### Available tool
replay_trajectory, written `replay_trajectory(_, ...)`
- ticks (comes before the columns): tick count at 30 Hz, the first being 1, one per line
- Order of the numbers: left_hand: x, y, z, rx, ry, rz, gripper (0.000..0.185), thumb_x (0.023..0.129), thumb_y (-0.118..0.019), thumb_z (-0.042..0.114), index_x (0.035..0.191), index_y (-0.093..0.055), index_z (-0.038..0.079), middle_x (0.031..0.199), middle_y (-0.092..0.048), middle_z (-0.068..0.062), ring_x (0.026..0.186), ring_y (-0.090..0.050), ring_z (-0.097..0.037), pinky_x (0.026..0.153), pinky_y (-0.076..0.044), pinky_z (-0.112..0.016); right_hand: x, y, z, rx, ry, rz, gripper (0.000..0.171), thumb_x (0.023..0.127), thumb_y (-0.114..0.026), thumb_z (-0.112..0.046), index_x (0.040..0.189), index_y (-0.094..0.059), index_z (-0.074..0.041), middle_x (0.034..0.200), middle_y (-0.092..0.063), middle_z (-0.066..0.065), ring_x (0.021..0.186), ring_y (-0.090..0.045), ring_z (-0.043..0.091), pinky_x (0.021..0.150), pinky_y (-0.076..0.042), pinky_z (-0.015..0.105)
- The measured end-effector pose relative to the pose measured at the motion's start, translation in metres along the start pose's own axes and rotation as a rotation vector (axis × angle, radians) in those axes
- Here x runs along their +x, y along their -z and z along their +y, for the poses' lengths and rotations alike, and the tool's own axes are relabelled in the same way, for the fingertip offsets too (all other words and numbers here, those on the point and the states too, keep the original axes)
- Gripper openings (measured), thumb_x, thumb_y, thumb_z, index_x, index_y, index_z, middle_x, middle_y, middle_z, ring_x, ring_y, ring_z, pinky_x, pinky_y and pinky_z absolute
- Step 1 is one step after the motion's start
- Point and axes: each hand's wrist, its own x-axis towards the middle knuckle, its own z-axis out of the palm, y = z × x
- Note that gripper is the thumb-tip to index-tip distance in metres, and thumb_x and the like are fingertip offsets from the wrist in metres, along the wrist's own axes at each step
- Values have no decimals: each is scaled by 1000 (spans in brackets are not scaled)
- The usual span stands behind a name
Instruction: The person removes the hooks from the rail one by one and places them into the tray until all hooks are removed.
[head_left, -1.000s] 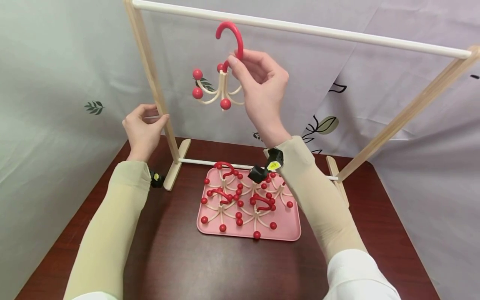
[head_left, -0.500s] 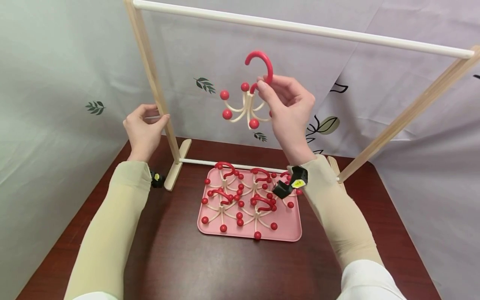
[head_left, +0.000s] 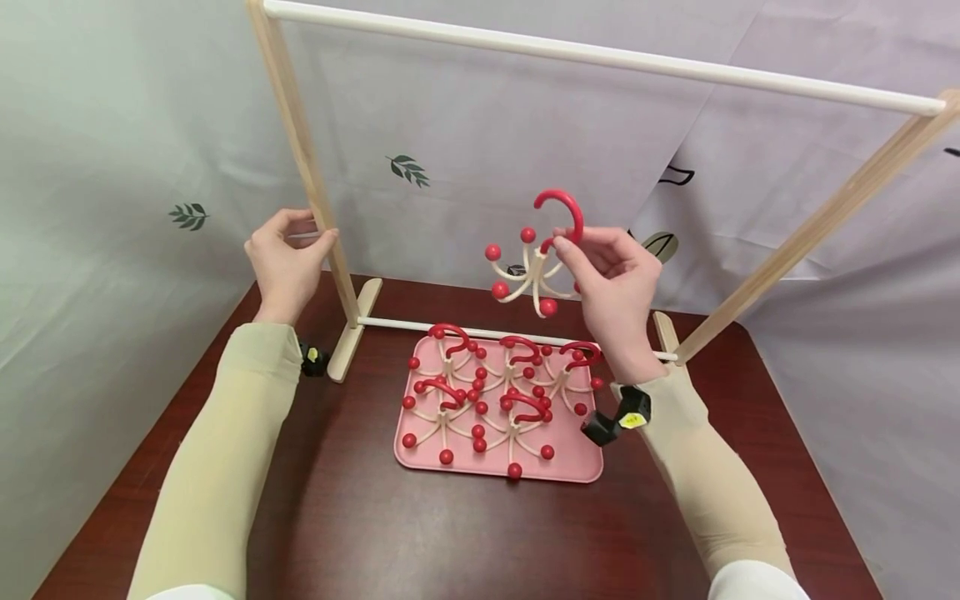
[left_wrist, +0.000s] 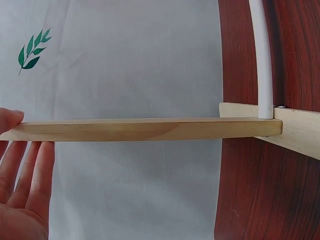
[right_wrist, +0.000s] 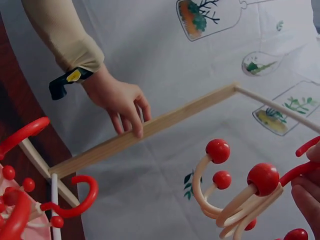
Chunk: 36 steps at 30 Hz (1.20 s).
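Observation:
My right hand (head_left: 618, 279) pinches the base of the red hook on a hanger (head_left: 536, 271) with several cream arms tipped by red balls. The hanger hangs upright in the air, above and behind the pink tray (head_left: 570, 462) and below the stand's top rail. In the right wrist view, the fingers (right_wrist: 307, 200) show only at the edge, beside the hanger (right_wrist: 240, 200). With thumb and fingers, my left hand (head_left: 288, 262) holds the stand's left wooden post (head_left: 300, 142) partway up. The left wrist view shows the thumb on one side of the post (left_wrist: 150, 130), the fingers on the other.
Several similar hangers (head_left: 513, 425) lie close together on the tray, their balls overlapping. A white top rail (head_left: 600, 54) spans the stand, and a lower white rod (head_left: 397, 325) runs behind the tray. The right post (head_left: 810, 233) slants down to its foot. Patterned cloth hangs behind.
My right hand has come down and to the right with the hanger, from just below the top rail to nearer the tray. My left hand stays on the post.

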Motion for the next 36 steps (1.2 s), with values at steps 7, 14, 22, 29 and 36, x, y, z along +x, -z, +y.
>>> replay_trajectory(7, 0, 1, 1, 7, -4, 3, 28, 88, -81, 25, 113, -77, 14, 105, -75, -6, 88, -72, -7, 79, -58, -23, -19, 20, 6, 1, -6, 38, 14, 87, -76, 8, 100, -71, 13, 98, -76, 18, 90, -75, 19, 80, -59, 26)
replay_trajectory(14, 0, 1, 1, 11, -11, 3, 28, 89, -81, 26, 114, -77, 14, 106, -75, -6, 89, -72, -8, 79, -58, -24, -29, 48, 23, 58, -56, 82, 19, 84, -79, 9, 101, -71, 13, 98, -75, 19, 91, -75, 23, 82, -59, 29)
replay_trajectory(22, 1, 2, 1, 7, -7, 0, 28, 88, -81, 26, 114, -77, 15, 105, -75, -5, 88, -71, -6, 78, -58, -23, -50, 71, 28, 4, -42, 134, 22, 83, -81, 5, 100, -71, 15, 96, -75, 21, 87, -75, 26, 69, -60, 25)
replay_trajectory(29, 1, 2, 2, -3, -3, 2, 28, 88, -82, 25, 114, -77, 15, 104, -75, -5, 86, -71, -5, 77, -58, -22, -65, 91, 25, 36, -61, 195, 26, 82, -80, 9, 101, -67, 20, 95, -74, 24, 82, -75, 24, 61, -57, 22)
replay_trajectory(36, 1, 2, 2, -8, 2, -2, 28, 88, -82, 25, 114, -77, 15, 104, -75, -5, 86, -71, -4, 77, -58, -21, -76, 108, 18, 25, -75, 205, 25, 81, -80, 12, 99, -66, 22, 95, -74, 25, 84, -75, 24, 66, -58, 23)
